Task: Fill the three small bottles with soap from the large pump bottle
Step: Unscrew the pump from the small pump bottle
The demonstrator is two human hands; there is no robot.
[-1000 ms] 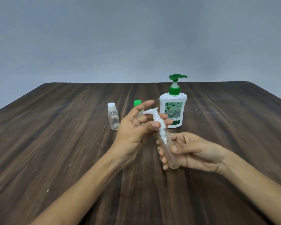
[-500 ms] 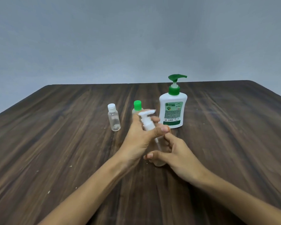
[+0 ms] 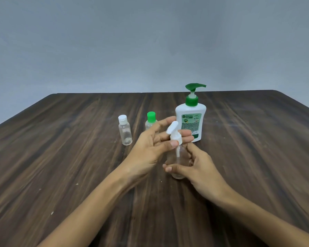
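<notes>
On the dark wooden desk (image 3: pixel 61 157), the right hand (image 3: pixel 200 168) curls its grip round a clear small bottle (image 3: pixel 177 161) standing near the middle, while the left hand (image 3: pixel 150 148) pinches that bottle's white pump top (image 3: pixel 174 133) between thumb and fingers, lifted partly out of the neck. Just beyond stands the large pump bottle (image 3: pixel 191 120), white with a green pump. Left of it stand a green-capped small bottle (image 3: pixel 150 120), partly hidden by the fingers, and a white-capped small bottle (image 3: pixel 124 130).

Right hand (image 3: pixel 200 168) grips a clear bottle (image 3: pixel 177 163) on the worktop (image 3: pixel 61 157); left hand (image 3: pixel 150 148) pinches its white pump (image 3: pixel 174 133).
</notes>
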